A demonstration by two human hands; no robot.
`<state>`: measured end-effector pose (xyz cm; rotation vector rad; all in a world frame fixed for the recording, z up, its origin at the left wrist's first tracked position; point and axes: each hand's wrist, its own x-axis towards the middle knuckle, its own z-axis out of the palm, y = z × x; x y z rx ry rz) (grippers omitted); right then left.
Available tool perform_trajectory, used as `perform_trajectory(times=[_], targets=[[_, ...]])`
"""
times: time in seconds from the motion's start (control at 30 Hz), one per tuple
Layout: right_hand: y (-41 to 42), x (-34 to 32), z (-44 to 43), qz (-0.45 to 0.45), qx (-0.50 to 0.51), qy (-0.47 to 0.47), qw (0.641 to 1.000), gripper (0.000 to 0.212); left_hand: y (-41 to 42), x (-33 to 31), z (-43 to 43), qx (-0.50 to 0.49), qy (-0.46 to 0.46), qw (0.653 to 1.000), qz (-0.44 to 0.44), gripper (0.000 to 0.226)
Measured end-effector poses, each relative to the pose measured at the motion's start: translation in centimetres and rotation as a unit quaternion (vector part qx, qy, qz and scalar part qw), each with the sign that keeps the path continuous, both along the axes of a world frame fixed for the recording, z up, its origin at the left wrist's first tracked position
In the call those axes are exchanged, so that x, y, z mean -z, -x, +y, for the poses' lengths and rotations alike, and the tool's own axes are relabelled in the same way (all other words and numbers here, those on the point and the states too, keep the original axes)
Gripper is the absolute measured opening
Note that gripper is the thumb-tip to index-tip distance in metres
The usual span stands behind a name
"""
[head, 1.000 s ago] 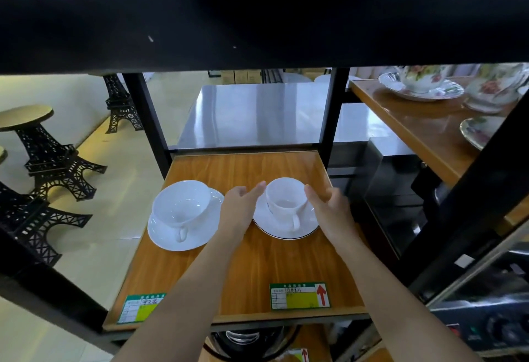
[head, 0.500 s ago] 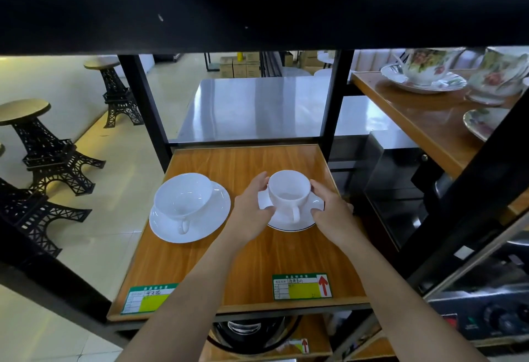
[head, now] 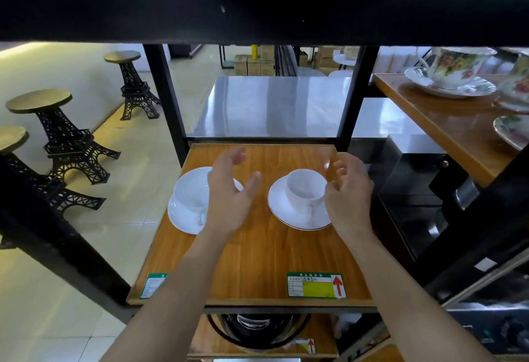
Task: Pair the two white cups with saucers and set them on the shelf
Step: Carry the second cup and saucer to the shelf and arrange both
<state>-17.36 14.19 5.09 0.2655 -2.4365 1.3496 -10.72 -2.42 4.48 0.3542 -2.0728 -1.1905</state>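
right cup [head: 306,190] upright on its saucer [head: 282,208], right side of shelf [head: 257,261] | glazed, light, brittle, slippery; lift by saucer rim | left cup [head: 190,194] likewise paired | left hand [head: 229,190], right hand [head: 347,192] both released, empty, hovering beside

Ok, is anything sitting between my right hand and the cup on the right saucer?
Nothing visible. The right hand is open just beside the right cup, which stands on its saucer on the wooden shelf. The left hand hovers over the other cup, clear of that side.
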Motion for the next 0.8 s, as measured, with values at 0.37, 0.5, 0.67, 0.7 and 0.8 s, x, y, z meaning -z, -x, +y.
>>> perform_trajectory(times=[0.37,0.5,0.67,0.7,0.8], targets=[[-5.4,2.5,-8.7,-0.137,-0.257,-0.051,0.955,0.053,-5.4,2.0,-7.6,-0.118,-0.314,0.942,-0.006,0.056],[-6.1,3.8,-9.5,-0.192,-0.288,-0.049,0.937,0.068,-6.1,3.2,-7.6,-0.117,-0.309,0.943,-0.028,0.061],[-6.4,4.1,-10.0,-0.23,-0.317,-0.031,0.92,0.078,-6.0,3.7,-7.6,-0.115,-0.297,0.947,-0.043,0.065],[-6.4,4.0,-10.1,-0.233,-0.322,-0.027,0.917,0.079,-6.0,3.8,-7.6,-0.113,-0.299,0.947,-0.046,0.063],[-6.5,4.0,-10.3,-0.231,-0.328,-0.015,0.916,0.079,-6.0,3.8,-7.6,-0.097,-0.303,0.947,-0.042,0.053]])
